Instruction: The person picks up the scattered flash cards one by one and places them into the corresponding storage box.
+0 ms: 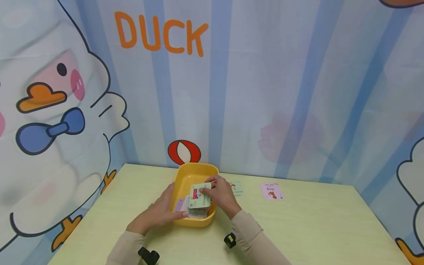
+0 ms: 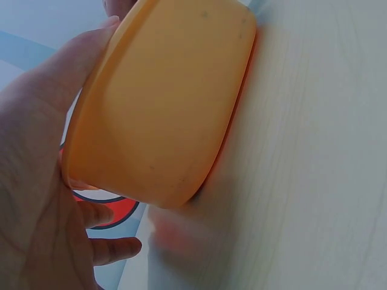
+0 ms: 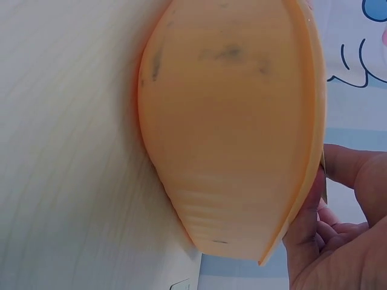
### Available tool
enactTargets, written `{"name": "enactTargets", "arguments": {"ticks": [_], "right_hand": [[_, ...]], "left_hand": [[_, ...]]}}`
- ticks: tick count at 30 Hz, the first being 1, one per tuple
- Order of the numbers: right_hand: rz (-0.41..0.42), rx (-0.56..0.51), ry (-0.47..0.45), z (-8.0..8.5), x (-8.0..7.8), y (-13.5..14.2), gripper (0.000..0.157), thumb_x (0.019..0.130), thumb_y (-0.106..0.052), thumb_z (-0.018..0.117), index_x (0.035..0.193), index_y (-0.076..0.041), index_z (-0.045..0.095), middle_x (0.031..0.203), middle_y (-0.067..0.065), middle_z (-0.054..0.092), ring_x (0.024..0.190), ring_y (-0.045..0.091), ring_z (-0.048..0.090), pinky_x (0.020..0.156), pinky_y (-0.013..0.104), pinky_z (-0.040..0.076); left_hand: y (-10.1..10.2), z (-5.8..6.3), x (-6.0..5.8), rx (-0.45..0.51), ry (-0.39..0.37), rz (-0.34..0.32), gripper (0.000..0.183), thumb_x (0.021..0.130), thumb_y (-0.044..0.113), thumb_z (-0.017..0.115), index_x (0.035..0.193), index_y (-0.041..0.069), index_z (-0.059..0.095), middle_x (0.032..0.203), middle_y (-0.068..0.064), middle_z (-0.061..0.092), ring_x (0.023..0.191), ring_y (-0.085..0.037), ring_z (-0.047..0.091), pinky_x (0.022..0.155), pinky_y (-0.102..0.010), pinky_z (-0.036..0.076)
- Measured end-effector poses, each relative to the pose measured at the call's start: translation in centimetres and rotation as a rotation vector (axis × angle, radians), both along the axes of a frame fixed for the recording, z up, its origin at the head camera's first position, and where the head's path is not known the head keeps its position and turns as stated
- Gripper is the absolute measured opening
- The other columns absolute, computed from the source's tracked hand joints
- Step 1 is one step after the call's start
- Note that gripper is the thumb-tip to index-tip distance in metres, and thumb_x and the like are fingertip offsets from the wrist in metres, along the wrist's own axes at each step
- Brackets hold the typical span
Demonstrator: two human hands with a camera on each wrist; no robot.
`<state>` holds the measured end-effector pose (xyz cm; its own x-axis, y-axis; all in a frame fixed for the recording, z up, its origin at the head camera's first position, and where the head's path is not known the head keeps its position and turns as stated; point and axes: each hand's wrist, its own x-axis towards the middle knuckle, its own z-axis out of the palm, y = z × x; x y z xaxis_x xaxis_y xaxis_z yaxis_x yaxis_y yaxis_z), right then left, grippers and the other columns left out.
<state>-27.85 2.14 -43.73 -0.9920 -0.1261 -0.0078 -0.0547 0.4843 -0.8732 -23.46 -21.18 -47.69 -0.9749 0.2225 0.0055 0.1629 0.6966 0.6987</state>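
A yellow plastic bin [image 1: 195,168] stands on the table with a pile of picture cards [image 1: 198,211] in its near half. The top of that pile reads "blueberry". My left hand [image 1: 158,212] holds the bin's left side, thumb over the rim beside the cards and fingers along the outer wall. In the left wrist view, two fingertips [image 2: 118,250] stick out past the bin. Between thumb and fingers, my right hand [image 1: 222,194] pinches a pale green picture card [image 1: 196,202], tilted above the pile. Purple cards [image 1: 179,205] lean at the left inside the bin.
On the pale yellow table [image 1: 298,228], a green card [image 1: 237,188] lies just right of the bin, partly behind my right hand. Farther right lies a purple card with a dog picture [image 1: 272,191]. A duck-print curtain [image 1: 251,92] hangs behind the table.
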Motion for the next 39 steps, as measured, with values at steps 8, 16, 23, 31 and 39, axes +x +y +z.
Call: {"name": "enactTargets", "arguments": {"ticks": [8,16,23,31,39], "right_hand": [[0.013,0.011,0.012,-0.12,0.07,0.04,0.032,0.088,-0.024,0.081,0.11,-0.009,0.063,0.09,0.004,0.065,0.076,0.019,0.06,0.068,0.027,0.057],[0.028,0.015,0.016,-0.23,0.08,0.04,0.036,0.088,-0.025,0.082,0.112,-0.008,0.063,0.088,0.004,0.066,0.075,0.018,0.059,0.066,0.027,0.056],[0.054,0.0,0.048,-0.25,0.08,0.13,0.033,0.088,-0.023,0.082,0.11,-0.006,0.064,0.09,0.003,0.071,0.075,0.017,0.063,0.069,0.029,0.058],[0.058,0.01,0.091,-0.35,0.16,0.0,0.029,0.089,-0.018,0.08,0.11,-0.007,0.063,0.101,0.002,0.069,0.088,0.015,0.066,0.085,0.032,0.06],[0.094,-0.032,0.097,0.09,0.25,0.53,0.03,0.093,-0.017,0.076,0.116,-0.004,0.064,0.102,0.004,0.069,0.09,0.017,0.066,0.084,0.032,0.06]], "left_hand": [[0.05,0.01,0.01,-0.009,-0.017,0.009,0.123,0.077,0.062,0.078,0.164,0.012,0.005,0.168,-0.016,0.017,0.148,-0.04,0.032,0.114,-0.069,0.029],[0.05,0.0,0.01,-0.018,-0.022,0.009,0.124,0.078,0.064,0.076,0.164,0.01,0.004,0.169,-0.016,0.016,0.149,-0.04,0.029,0.115,-0.069,0.028],[0.07,-0.03,0.02,-0.003,-0.009,-0.005,0.122,0.079,0.061,0.077,0.164,0.01,0.004,0.168,-0.017,0.016,0.149,-0.039,0.029,0.117,-0.067,0.027],[0.01,-0.14,0.01,-0.023,-0.047,0.017,0.125,0.078,0.063,0.076,0.164,0.011,0.001,0.17,-0.016,0.012,0.153,-0.042,0.021,0.116,-0.07,0.024],[-0.14,-0.28,-0.15,-0.024,-0.04,0.018,0.124,0.078,0.062,0.076,0.164,0.013,0.001,0.17,-0.015,0.012,0.153,-0.04,0.021,0.117,-0.068,0.023]]}}
